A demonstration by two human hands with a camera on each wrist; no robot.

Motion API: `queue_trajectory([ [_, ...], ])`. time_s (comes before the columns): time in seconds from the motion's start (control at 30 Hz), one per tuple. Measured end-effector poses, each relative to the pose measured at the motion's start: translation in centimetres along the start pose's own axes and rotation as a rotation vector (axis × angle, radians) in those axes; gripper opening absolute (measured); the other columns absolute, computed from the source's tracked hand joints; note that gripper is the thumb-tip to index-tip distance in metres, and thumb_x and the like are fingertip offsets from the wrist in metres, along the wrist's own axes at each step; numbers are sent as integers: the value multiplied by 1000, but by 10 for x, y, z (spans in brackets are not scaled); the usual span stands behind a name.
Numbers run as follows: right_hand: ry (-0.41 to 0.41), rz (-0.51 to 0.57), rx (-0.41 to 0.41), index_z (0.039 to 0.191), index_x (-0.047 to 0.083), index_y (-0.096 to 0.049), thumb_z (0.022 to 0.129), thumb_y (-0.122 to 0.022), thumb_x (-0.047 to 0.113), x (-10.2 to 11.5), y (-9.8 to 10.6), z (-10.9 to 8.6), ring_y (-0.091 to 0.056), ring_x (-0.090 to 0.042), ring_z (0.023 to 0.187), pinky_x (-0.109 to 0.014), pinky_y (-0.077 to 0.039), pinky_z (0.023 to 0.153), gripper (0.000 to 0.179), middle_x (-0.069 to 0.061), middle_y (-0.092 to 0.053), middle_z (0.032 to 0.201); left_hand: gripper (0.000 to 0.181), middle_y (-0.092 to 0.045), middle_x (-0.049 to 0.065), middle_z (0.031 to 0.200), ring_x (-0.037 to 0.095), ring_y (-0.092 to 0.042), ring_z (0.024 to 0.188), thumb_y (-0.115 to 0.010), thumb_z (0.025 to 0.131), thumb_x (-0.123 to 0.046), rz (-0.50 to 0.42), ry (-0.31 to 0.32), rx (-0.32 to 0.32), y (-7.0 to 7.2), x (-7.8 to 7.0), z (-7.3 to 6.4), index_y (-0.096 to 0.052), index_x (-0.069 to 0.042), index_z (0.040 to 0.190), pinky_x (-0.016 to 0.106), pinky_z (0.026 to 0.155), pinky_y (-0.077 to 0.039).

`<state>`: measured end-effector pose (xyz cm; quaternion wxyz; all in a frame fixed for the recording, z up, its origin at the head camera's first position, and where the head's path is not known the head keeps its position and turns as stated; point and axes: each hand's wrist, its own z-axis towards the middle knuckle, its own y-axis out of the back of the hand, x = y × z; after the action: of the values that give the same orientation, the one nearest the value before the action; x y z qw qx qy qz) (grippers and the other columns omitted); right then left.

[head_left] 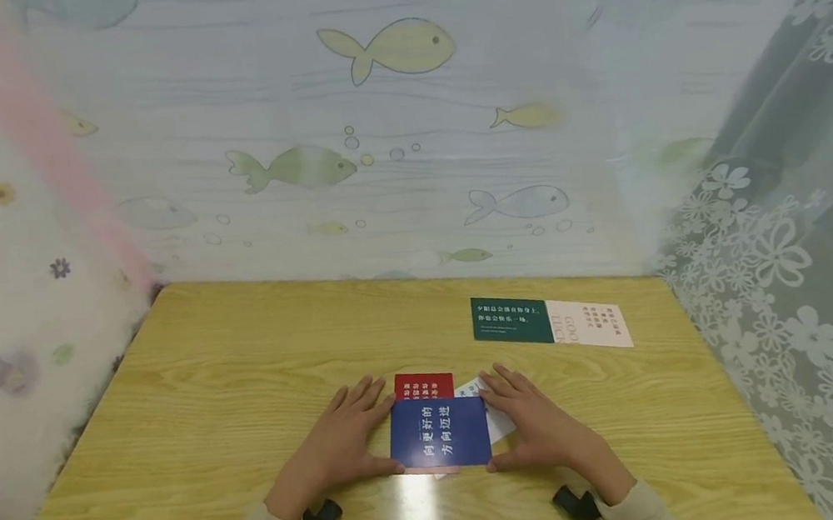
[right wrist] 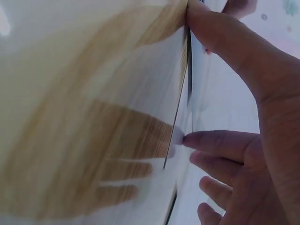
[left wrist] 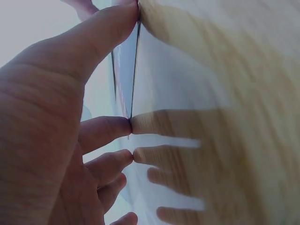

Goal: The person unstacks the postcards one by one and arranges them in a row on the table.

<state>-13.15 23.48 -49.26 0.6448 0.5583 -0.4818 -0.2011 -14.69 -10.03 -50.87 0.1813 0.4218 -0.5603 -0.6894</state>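
A blue card (head_left: 471,430) with white Chinese characters lies across other cards in the middle of the table. At its left edge my left hand (head_left: 346,434) holds the two corners between thumb and index finger, the other fingers spread. My right hand (head_left: 541,420) does the same at the right edge. Beyond the blue card shows part of a red card (head_left: 424,385). A white card (head_left: 502,426) juts out slantwise under the right hand. Most of both lower cards is hidden. In the left wrist view, thumb and index fingertip meet the card's edge (left wrist: 126,70).
Farther back to the right, a green card (head_left: 511,319) and a pale pink card (head_left: 590,323) lie side by side on the wooden table (head_left: 258,334). A fish-patterned curtain (head_left: 412,210) hangs behind the table, and a lace curtain (head_left: 778,259) lines the right side.
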Motion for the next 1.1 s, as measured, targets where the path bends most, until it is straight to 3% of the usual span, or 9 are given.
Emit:
queue_trajectory([
  [0.33,40,-102,-34,147,3,-53,65,-88,60,5,-1,-1,-20,-34,156,-53,-21,126,106,-10,-37,163,97,-39,18,161,39,-33,150,-75,78,-66,27,-2,5,4,-7,-2,-52,-3,148,59,122,-28],
  [0.63,119,-217,-136,146,10,-56,66,-83,68,6,2,-2,-24,-31,155,-50,-22,126,103,-7,-42,161,102,-38,18,161,37,-31,152,-75,76,-67,77,0,8,3,-6,-6,-48,-3,151,58,123,-26],
  [0.9,187,-241,-247,148,14,-54,66,-82,71,6,4,-4,-27,-28,154,-43,-17,127,104,-5,-45,159,105,-41,16,160,37,-31,151,-80,71,-63,84,-44,-54,6,-1,-10,-48,-1,150,57,124,-25],
  [1.1,233,-232,-307,148,12,-54,66,-83,70,7,3,-6,-29,-30,153,-31,-4,129,105,-7,-47,158,107,-44,13,159,35,-34,150,-81,70,-63,102,-85,-136,7,4,-16,-47,-2,151,54,124,-27],
])
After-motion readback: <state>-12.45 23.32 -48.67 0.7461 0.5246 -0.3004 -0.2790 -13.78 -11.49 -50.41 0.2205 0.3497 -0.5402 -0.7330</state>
